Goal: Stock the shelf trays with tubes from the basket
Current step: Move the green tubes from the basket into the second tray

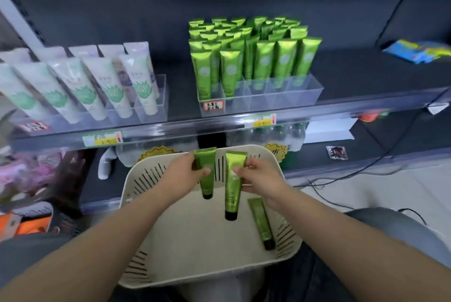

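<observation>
On your far left, a clear tray (161, 96) on the shelf (366, 74) holds white tubes (144, 84) with green leaf prints, leaning cap-down. Over the cream basket (195, 240), your left hand (183, 174) grips one green tube (207, 179) near its crimped end, cap hanging down. Your right hand (260, 178) pinches a second green tube (232, 194) the same way. A third green tube (261, 223) lies flat on the basket floor, near its right wall. Above, the divided clear tray (306, 93) stands packed with upright green tubes (264, 60). Blue packets (418, 51) lie far right.
</observation>
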